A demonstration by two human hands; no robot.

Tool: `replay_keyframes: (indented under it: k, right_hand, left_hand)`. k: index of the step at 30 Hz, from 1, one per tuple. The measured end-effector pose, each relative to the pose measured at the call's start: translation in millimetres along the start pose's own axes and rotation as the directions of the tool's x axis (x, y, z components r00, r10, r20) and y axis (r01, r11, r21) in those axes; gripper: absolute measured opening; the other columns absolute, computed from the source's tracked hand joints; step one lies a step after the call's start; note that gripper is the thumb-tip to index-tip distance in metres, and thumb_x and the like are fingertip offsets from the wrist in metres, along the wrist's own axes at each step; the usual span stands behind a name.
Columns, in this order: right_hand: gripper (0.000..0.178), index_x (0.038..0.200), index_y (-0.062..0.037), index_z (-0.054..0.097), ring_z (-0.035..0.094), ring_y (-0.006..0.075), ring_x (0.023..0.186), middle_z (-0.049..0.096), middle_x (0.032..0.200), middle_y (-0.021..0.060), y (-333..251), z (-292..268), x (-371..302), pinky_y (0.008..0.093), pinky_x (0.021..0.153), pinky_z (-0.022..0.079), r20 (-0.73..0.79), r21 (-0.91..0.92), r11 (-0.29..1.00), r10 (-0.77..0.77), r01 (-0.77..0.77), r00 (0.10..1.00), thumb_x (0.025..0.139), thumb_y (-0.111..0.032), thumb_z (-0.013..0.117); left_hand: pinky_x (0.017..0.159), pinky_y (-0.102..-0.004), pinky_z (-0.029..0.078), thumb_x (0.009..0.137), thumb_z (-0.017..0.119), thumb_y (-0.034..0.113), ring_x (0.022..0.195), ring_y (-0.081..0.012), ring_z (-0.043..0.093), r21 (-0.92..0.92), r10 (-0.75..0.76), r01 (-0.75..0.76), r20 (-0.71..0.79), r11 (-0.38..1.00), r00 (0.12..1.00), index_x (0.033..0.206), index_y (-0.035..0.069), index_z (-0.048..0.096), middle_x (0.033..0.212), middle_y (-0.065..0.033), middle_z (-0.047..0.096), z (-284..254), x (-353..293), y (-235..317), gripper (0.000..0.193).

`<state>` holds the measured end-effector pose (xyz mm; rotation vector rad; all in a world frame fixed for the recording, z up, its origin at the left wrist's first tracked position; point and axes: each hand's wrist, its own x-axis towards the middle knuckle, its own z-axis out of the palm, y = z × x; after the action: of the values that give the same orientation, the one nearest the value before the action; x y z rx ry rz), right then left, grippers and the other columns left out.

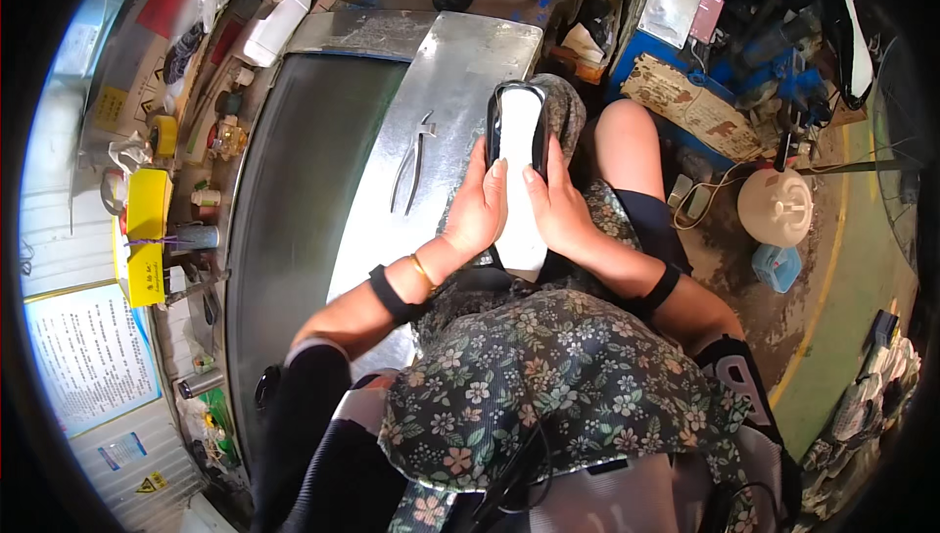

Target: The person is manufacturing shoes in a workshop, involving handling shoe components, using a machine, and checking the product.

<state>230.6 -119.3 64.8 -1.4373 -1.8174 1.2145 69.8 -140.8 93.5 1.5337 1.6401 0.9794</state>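
Observation:
A shoe (pixel 521 161) lies over my lap, its long white sole-shaped face up and a shiny black rim round the far end. My left hand (pixel 478 202) grips its left edge, thumb on the white face. On the opposite edge, my right hand (pixel 563 208) holds it the same way, fingers wrapped round the side and mostly hidden beneath. Left of the shoe, a pair of metal pincers (pixel 415 166) rests on the shiny metal plate (pixel 480 53), apart from both hands.
A dark conveyor belt (pixel 304 190) runs beside the plate. Beyond it is a cluttered ledge with a yellow box (pixel 147 237) and a white bottle (pixel 275 26). To my right stand a round cream container (pixel 775 207), a small blue basket (pixel 776 267) and loose cables (pixel 700 190).

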Motion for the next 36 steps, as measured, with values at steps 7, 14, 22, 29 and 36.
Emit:
replay_keyframes:
  k: [7,14,22,29,36]
  right_hand:
    - [0.076,0.124,-0.0005,0.054,0.059,0.0138,0.074,0.063,0.092,0.0084,-2,-67,76,0.0291,0.060,0.048,0.258,0.411,0.812,0.333,-0.415,0.907,0.097,-0.068,0.032]
    - [0.029,0.090,0.0003,0.060,0.063,0.0429,0.088,0.066,0.088,0.0249,-19,-49,142,0.0505,0.078,0.049,-0.172,-0.400,0.914,-0.145,0.065,0.974,0.098,-0.025,0.048]
    - [0.029,0.108,-0.0002,0.063,0.070,0.0304,0.090,0.070,0.093,0.0213,-16,-40,146,0.0388,0.075,0.053,-0.207,-0.072,0.884,-0.467,0.462,0.860,0.099,-0.024,0.049]
    - [0.032,0.100,0.0019,0.066,0.064,0.0180,0.086,0.069,0.096,0.0098,8,-29,166,0.0309,0.080,0.049,0.087,0.743,0.657,0.095,-0.128,0.992,0.102,-0.024,0.047]
    - [0.029,0.106,-0.0024,0.067,0.067,0.0250,0.094,0.070,0.097,0.0138,4,-178,162,0.0349,0.082,0.050,-0.346,0.036,0.944,-0.295,0.327,0.891,0.097,-0.028,0.057]
  left_hand:
    - [0.104,-0.0355,0.042,0.104,0.024,0.056,0.119,-0.0265,0.056,-0.609,-0.384,0.542,0.382,0.580,0.841,0.137,-0.003,0.048,0.133,-0.0164,0.058,-9,95,-21,0.072]
    - [0.093,-0.0441,0.048,0.102,0.036,0.044,0.101,-0.0391,0.065,0.289,-0.310,0.251,0.180,0.924,0.934,0.119,-0.012,0.056,0.108,-0.0263,0.067,2,154,23,0.062]
    - [0.095,-0.0417,0.048,0.103,0.044,0.026,0.110,-0.0389,0.062,0.017,-0.055,0.053,0.153,0.998,0.987,0.128,-0.002,0.050,0.117,-0.0265,0.063,-16,87,43,0.038]
    - [0.109,-0.0391,0.040,0.088,0.066,0.007,0.123,-0.0265,0.054,-0.723,-0.090,0.530,0.553,0.443,0.828,0.146,-0.001,0.030,0.133,-0.0143,0.055,-13,-41,3,0.070]
    - [0.105,-0.0437,0.045,0.083,0.061,-0.001,0.123,-0.0326,0.055,-0.706,-0.229,0.542,0.495,0.455,0.838,0.153,0.005,0.020,0.139,-0.0177,0.051,-54,14,15,0.081]
